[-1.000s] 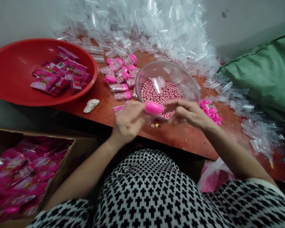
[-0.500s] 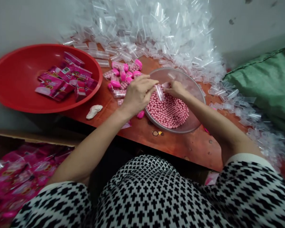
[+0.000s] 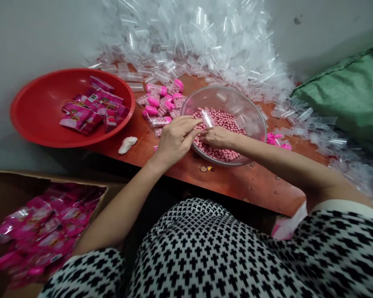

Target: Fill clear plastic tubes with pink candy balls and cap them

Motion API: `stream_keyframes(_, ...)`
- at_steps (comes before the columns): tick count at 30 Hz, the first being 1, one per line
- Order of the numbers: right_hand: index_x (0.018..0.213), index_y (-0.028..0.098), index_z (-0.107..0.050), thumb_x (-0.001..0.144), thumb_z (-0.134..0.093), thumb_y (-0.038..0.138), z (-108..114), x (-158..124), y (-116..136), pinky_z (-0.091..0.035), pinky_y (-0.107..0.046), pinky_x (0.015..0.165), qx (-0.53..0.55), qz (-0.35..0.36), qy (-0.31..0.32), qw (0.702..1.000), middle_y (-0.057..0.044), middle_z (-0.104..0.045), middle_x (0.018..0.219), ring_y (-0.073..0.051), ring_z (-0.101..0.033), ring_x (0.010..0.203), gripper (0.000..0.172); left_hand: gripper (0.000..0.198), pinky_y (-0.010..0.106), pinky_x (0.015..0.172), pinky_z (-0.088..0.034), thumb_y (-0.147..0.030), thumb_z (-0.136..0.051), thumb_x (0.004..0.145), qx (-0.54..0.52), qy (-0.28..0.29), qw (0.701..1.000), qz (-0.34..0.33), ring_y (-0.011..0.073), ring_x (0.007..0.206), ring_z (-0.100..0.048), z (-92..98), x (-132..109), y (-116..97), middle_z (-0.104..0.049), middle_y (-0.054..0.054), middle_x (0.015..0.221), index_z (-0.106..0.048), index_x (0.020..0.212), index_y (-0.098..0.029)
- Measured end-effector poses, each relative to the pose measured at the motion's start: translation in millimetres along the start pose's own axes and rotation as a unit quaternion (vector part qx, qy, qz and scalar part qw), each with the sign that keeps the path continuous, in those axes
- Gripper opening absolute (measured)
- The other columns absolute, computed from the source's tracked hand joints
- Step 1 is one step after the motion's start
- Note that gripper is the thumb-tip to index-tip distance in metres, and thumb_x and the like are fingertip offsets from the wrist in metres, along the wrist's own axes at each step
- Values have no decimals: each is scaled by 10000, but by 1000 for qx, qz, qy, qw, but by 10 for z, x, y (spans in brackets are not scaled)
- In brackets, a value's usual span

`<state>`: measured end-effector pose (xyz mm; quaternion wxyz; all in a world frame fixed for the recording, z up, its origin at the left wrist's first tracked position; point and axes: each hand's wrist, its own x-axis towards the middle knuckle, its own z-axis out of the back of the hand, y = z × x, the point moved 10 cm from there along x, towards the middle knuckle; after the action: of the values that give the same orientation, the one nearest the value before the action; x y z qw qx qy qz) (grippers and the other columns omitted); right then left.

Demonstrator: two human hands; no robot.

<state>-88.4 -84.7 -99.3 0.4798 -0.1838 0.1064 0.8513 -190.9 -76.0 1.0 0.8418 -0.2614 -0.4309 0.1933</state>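
My left hand (image 3: 175, 138) pinches a small clear plastic tube (image 3: 207, 118) at the near left rim of a clear bowl (image 3: 251, 111). The bowl holds many small pink beads (image 3: 226, 120). My right hand (image 3: 218, 137) lies curled on the beads just below the tube, its fingers closed among them. Filled tubes with pink caps (image 3: 161, 101) lie in a cluster left of the bowl. Loose pink caps (image 3: 276, 138) sit right of the bowl.
A big heap of empty clear tubes (image 3: 205, 41) fills the back of the brown table (image 3: 255, 184). A red basin (image 3: 34, 111) with pink packets stands at left. A cardboard box of pink packets (image 3: 43, 231) sits low left. A green sack (image 3: 351, 91) is right.
A second ago my left hand held a capped pink tube near the table's front edge. Both hands then reached into the bowl; now the left holds an empty clear tube and the right rests on the beads.
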Motion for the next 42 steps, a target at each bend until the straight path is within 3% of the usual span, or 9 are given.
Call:
stream_keyframes(4, 815, 132, -646, 824, -655, 130, -27, 23, -82, -441, -286, 735, 287, -24, -57, 956, -49, -685, 824, -168, -607, 778, 13, 266, 367, 1041, -523, -219, -587, 949, 26, -6, 998, 53, 214, 1105, -705, 107, -5, 60, -765, 61, 1172, -748, 1159, -186)
stream_keyframes(8, 833, 170, -603, 735, -739, 169, -50, -270, -297, -514, -290, 768, 592, -58, -126, 794, 11, -668, 785, -138, -627, 767, 167, 310, 335, 949, -551, -213, -614, 911, 13, 11, 994, 110, 214, 1008, -722, 67, -2, 117, -767, 75, 1147, -733, 1193, -168)
stream_keyframes(14, 887, 162, -632, 662, -880, 247, 171, -681, -279, -566, -260, 741, 702, -43, -220, 676, 8, -688, 835, -113, -654, 780, 345, 271, 301, 805, -556, -256, -698, 824, -107, 112, 974, 164, 213, 895, -718, -405, 48, 62, -774, 60, 1027, -763, 1075, -177)
stream_keyframes(21, 938, 169, -565, 684, -884, 399, 210, -967, -271, -573, -286, 684, 663, -47, -274, 695, 1, -679, 781, -145, -671, 730, 468, 260, 302, 733, -606, -291, -713, 785, -321, 139, 902, 253, 187, 817, -710, -806, 16, 41, -760, 64, 956, -752, 987, -132)
stream_keyframes(25, 1036, 141, -627, 865, -703, 356, 252, -1058, -406, -509, -286, 687, 464, -117, -266, 837, -44, -711, 832, -167, -667, 750, 285, 327, 324, 786, -629, -238, -732, 772, -283, 110, 918, 255, 199, 887, -717, -739, 8, 147, -756, 75, 1043, -753, 1085, -147)
stream_keyframes(28, 985, 111, -712, 917, -591, 211, 122, -937, -458, -419, -292, 676, 162, -200, -126, 958, -129, -742, 909, -214, -668, 813, 170, 417, 348, 816, -644, -191, -717, 792, -235, 48, 935, 263, 194, 895, -722, -542, -16, 300, -747, 86, 1117, -722, 1208, -166)
stream_keyframes(33, 975, 117, -722, 956, -519, 187, -101, -532, -144, -366, -288, 663, 67, -104, 6, 992, -140, -746, 923, -193, -639, 784, 216, 348, 352, 828, -656, -153, -616, 860, -230, 18, 936, 267, 178, 856, -739, -429, -98, 405, -762, 87, 1064, -724, 1190, -132)
stream_keyframes(37, 895, 150, -640, 839, -657, 150, -5, -483, -94, -439, -263, 688, 323, -81, -82, 939, -30, -692, 808, -140, -601, 727, 59, 356, 375, 897, -640, -191, -613, 865, -182, -13, 957, 226, 211, 989, -738, -279, -102, 326, -745, 68, 1183, -724, 1202, -177)
stream_keyframes(42, 879, 185, -564, 794, -762, 272, 60, -744, -163, -570, -290, 729, 666, -47, -166, 725, 2, -683, 794, -138, -666, 764, 232, 478, 397, 934, -608, -246, -736, 785, -202, 66, 950, 229, 255, 1052, -726, -389, -81, 161, -716, 102, 1273, -695, 1256, -174)
